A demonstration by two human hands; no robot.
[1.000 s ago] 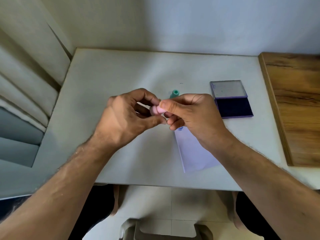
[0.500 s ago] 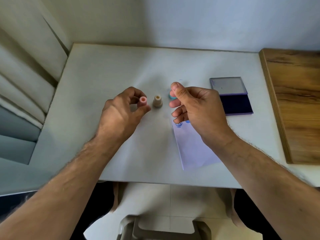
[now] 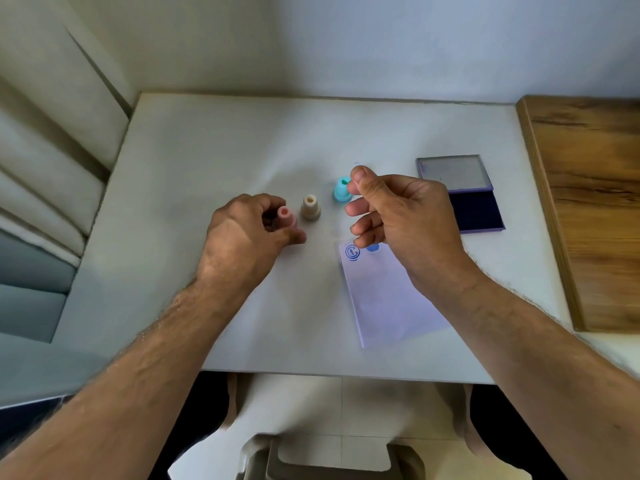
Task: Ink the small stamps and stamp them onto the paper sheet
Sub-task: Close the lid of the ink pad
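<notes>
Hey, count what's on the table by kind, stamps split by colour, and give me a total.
Pink stamp: 1
Beige stamp: 1
Turquoise stamp: 1
Ink pad: 1
Paper sheet: 1
Total: 5

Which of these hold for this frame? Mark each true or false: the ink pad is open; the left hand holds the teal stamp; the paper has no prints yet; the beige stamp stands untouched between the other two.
1. The ink pad lies open: true.
2. The left hand holds the teal stamp: false; it holds the pink stamp, while the teal one is at the right hand, whose grip I cannot confirm.
3. The paper sheet has no prints: false; blue prints show at its top edge.
4. The beige stamp stands untouched between the other two: true.
</notes>
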